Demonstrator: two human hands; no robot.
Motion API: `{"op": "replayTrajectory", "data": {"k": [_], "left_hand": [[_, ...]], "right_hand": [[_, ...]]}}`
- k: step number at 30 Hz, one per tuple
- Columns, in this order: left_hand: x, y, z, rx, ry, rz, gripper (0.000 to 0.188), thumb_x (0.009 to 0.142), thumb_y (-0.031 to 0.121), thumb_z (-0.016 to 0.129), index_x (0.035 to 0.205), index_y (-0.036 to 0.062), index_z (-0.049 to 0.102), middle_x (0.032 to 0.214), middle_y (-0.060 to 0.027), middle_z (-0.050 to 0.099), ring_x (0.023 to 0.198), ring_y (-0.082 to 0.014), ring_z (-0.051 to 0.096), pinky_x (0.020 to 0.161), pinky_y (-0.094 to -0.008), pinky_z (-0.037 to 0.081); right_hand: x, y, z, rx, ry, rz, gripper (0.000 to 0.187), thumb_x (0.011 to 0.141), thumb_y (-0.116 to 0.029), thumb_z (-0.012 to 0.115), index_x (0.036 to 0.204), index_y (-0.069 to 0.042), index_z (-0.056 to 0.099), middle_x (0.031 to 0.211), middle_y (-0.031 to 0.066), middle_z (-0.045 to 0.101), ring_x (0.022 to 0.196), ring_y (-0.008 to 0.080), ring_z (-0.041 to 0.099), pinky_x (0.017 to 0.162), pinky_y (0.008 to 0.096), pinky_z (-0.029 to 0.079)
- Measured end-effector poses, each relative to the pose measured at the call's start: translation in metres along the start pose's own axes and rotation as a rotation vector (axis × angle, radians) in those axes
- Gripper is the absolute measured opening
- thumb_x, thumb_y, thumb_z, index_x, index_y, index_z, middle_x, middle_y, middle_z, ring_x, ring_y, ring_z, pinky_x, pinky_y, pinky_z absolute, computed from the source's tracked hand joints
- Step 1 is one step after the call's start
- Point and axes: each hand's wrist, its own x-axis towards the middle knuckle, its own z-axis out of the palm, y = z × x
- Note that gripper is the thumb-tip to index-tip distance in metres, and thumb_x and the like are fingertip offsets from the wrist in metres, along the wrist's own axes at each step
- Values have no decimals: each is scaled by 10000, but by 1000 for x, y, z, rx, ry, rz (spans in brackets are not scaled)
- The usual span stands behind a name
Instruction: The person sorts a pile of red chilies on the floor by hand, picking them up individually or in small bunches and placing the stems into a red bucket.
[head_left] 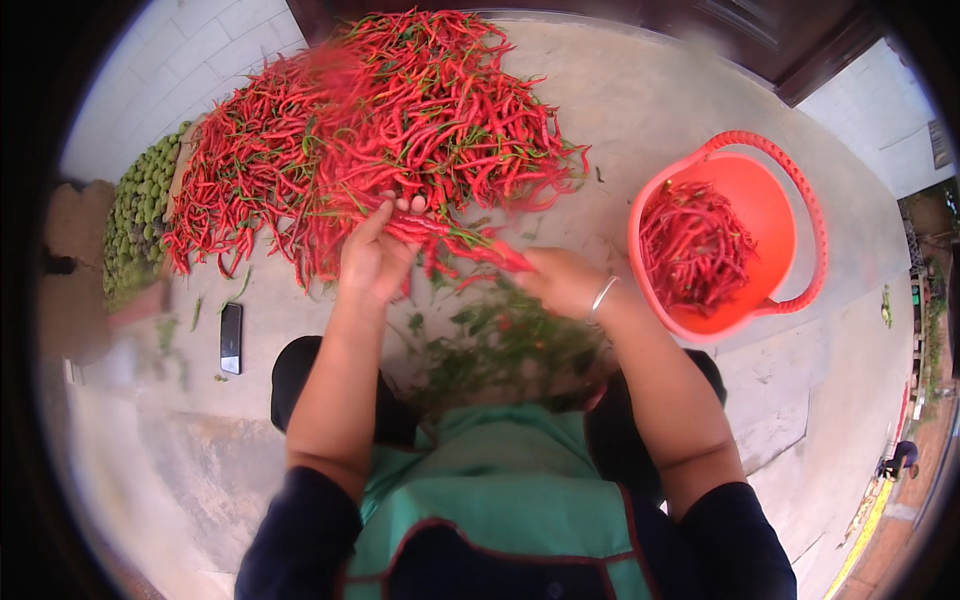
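A big heap of long red chili peppers (pixel 440 110), some with green stems, spreads over the floor ahead of me. At its near edge my left hand (pixel 378 250) is closed around a few red chilies (pixel 420 226), their green stems pointing right. My right hand (pixel 568 283), with a silver bangle at the wrist, is closed on the end of red chilies (pixel 508 257) beside those stems. How many it grips is hard to make out. Below my hands, between my knees, lies a blurred litter of green stems and leaves (pixel 490 345).
To the right stands a red plastic basket (pixel 778 215) with an arched handle, partly filled with red chilies (pixel 697 245). A dark phone (pixel 231 338) lies on the floor at left. Green round fruits (pixel 140 210) are piled beyond it. A distant person (pixel 902 460) is at far right.
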Motion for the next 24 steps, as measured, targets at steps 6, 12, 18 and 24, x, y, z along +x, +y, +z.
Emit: {"op": "replayTrajectory", "data": {"k": [6,12,18,24], "left_hand": [[-8,-20,11,275,-5,-160,131,909,115,484,1011,37,510,819,-48,549,731,-156,532,695,-310,460],[-22,-49,34,592,-15,-308,146,820,148,654,931,78,589,712,10,562,587,-78,475,562,-228,408],[-29,-43,44,551,-60,-386,169,800,151,676,928,84,589,731,8,570,561,-59,452,511,-198,384],[-29,-43,41,757,-177,-382,194,785,173,692,926,90,586,735,21,549,554,-54,442,496,-190,376]], "right_hand": [[6,-8,3,524,204,-1,223,900,-222,461,941,-3,474,758,124,588,607,162,585,567,316,458],[3,-26,27,106,175,-116,285,890,-256,462,1039,-14,463,908,220,601,819,343,591,747,403,457],[-5,-16,-3,547,236,-116,393,784,-239,684,1049,33,581,909,81,630,787,120,589,721,262,473],[-7,-19,-5,909,238,-69,269,822,-191,659,988,17,618,865,34,622,789,88,562,707,241,463]]}}
